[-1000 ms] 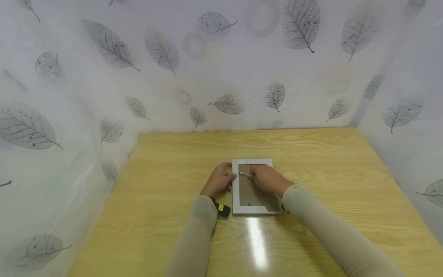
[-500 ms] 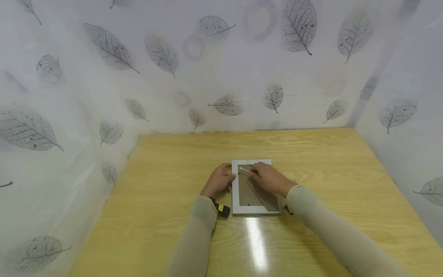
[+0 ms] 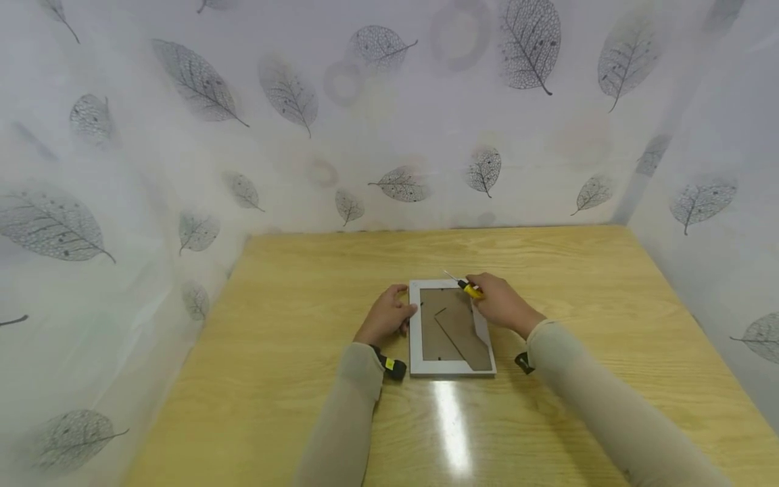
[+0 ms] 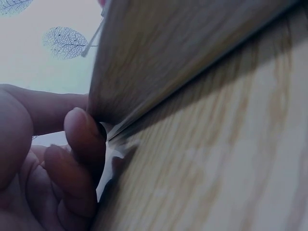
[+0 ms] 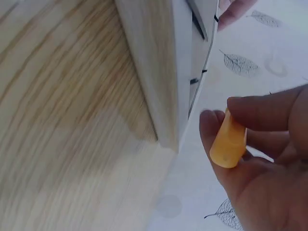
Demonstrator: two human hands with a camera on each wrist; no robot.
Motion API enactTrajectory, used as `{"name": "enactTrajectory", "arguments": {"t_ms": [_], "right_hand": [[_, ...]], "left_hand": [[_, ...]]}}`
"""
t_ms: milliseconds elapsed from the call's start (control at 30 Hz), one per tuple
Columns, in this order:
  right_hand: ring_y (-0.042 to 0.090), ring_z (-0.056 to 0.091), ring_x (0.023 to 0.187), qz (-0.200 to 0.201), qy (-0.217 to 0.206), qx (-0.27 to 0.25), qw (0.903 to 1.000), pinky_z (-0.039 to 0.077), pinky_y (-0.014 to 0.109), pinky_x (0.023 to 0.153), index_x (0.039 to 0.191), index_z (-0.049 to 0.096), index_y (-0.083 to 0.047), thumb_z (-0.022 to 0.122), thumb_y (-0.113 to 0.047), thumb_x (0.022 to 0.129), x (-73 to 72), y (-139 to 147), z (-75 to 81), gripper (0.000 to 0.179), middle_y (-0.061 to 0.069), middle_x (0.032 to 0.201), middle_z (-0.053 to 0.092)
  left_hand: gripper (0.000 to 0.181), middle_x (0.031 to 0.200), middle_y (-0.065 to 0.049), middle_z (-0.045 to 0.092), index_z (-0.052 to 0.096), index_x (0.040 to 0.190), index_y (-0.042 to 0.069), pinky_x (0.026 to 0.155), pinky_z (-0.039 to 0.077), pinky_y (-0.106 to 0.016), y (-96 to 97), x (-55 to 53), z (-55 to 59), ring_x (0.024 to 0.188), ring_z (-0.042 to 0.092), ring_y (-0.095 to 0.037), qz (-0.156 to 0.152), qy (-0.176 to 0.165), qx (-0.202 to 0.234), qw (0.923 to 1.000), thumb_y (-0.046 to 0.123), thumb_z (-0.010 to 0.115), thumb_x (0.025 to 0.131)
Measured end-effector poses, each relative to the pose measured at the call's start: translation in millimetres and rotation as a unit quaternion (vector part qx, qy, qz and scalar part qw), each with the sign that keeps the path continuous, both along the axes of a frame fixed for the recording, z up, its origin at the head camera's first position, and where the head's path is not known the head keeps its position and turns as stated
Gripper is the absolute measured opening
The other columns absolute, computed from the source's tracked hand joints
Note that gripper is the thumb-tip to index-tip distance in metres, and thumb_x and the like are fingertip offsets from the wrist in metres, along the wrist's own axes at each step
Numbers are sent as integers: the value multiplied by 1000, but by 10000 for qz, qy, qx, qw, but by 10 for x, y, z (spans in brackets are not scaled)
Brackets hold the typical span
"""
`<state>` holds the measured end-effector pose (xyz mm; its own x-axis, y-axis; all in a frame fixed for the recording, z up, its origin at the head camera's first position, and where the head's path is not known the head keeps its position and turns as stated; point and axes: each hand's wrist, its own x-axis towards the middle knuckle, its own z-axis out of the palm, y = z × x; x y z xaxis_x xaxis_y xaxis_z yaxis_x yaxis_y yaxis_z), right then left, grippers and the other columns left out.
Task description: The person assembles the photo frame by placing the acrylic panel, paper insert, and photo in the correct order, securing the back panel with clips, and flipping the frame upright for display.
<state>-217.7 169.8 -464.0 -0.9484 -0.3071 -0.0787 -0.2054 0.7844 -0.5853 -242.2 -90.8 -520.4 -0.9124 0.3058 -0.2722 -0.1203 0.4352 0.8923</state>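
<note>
A white picture frame (image 3: 416, 345) lies back side up, its brown backing board (image 3: 429, 335) held by small black tabs. An easel leg (image 3: 465, 338) lies folded on that board, its lower end over the frame's bottom right corner. Along the left edge, my left hand (image 3: 387, 316) holds the frame, thumb at the rim and fingers curled beside it. My right hand (image 3: 502, 304) grips a screwdriver (image 3: 470, 289) by its yellow and black handle, above the upper right corner. Its thin metal shaft points up and left past the top edge. In the right wrist view the handle's orange-yellow end (image 5: 226, 150) shows between thumb and fingers.
The wooden table (image 3: 304, 284) reaches back to a wall covering (image 3: 420, 128) printed with leaves, which also lines both sides. A black wrist strap with a yellow label (image 3: 389, 364) sits on the left wrist, beside the frame's lower left corner.
My right hand has moved right with the screwdriver, from the board's upper left to the frame's upper right corner. More of the board and easel leg now shows. My left hand has stayed put.
</note>
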Motion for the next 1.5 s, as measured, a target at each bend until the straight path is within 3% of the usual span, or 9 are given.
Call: {"name": "enactTrajectory", "arguments": {"t_ms": [167, 367, 933, 1500], "right_hand": [[40, 58, 107, -386, 325, 44, 9987, 48, 50, 88, 132, 53, 10, 65, -1, 91, -3, 101, 9, 44, 27, 118, 58], [34, 59, 93, -563, 606, 174, 9964, 50, 47, 77, 133, 57, 2, 66, -7, 93, -13, 180, 22, 42, 22, 104, 59], [41, 55, 102, -996, 588, 351, 9927, 45, 54, 86, 130, 56, 5, 61, -5, 95, -30, 428, -1, 37, 26, 114, 55], [46, 52, 105, -1479, 457, 349, 9873, 43, 58, 87, 133, 54, 6, 57, -8, 96, -95, 694, -83, 39, 30, 117, 54]], "left_hand": [[59, 71, -10, 63, 38, 147, 12, 46, 41, -27, -7, -14, -13, 54, 58, -20, -30, 7, 0, 10000, 23, 64, 96], [59, 70, -10, 63, 38, 147, 12, 46, 39, -27, -15, -27, -21, 53, 57, -20, -48, -43, 155, 9999, 24, 64, 96], [59, 71, -10, 63, 39, 147, 13, 47, 41, -27, -14, -20, -19, 52, 57, -18, 30, -140, 128, 9998, 23, 65, 95], [51, 68, -8, 62, 44, 142, 10, 48, 42, -27, -4, -21, -39, 51, 55, -16, -99, 54, 363, 9993, 18, 64, 96]]}}
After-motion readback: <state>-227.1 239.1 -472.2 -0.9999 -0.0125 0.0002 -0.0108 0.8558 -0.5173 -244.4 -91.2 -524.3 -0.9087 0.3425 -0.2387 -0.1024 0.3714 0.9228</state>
